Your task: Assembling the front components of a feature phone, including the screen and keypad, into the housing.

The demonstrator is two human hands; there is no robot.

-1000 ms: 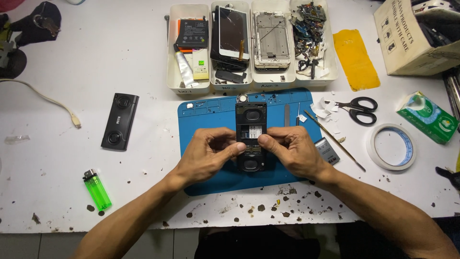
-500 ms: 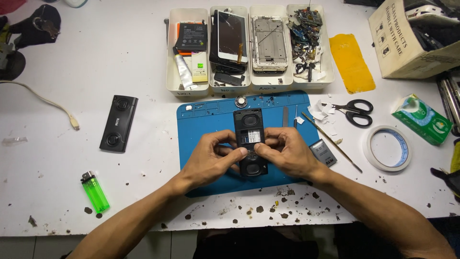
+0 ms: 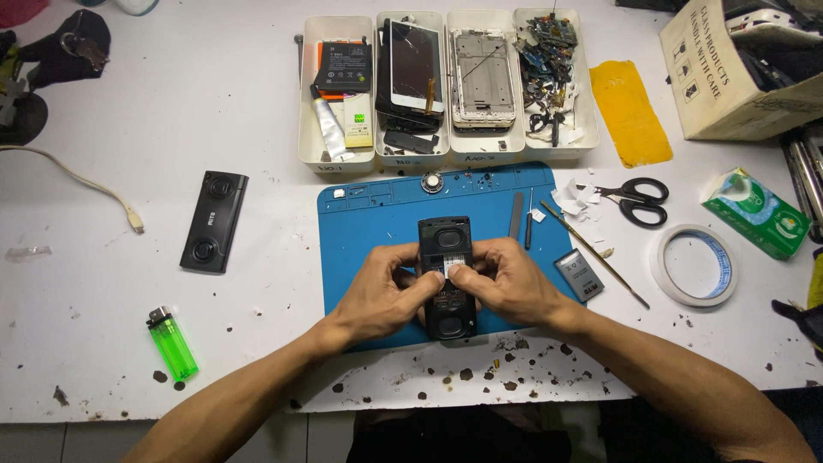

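Note:
A black oblong speaker unit [image 3: 446,242] with a round driver at each end lies lengthwise on the blue work mat [image 3: 369,214]. My left hand [image 3: 386,291] grips its left side and my right hand [image 3: 506,283] grips its right side. Both thumbs press on a pale patch at the middle of the unit. My fingers hide the unit's middle and its sides. A small grey battery [image 3: 579,274] lies on the mat just right of my right hand.
A matching black speaker cover [image 3: 213,221] and a green lighter [image 3: 171,343] lie to the left. White trays [image 3: 446,150] of phone parts sit behind the mat. Scissors [image 3: 639,199], a tape roll [image 3: 693,266], a green carton [image 3: 756,213] and a cardboard box [image 3: 729,77] stand at right.
My hands and the speaker unit stay in the same place on the mat; the thumbs have shifted slightly over its middle.

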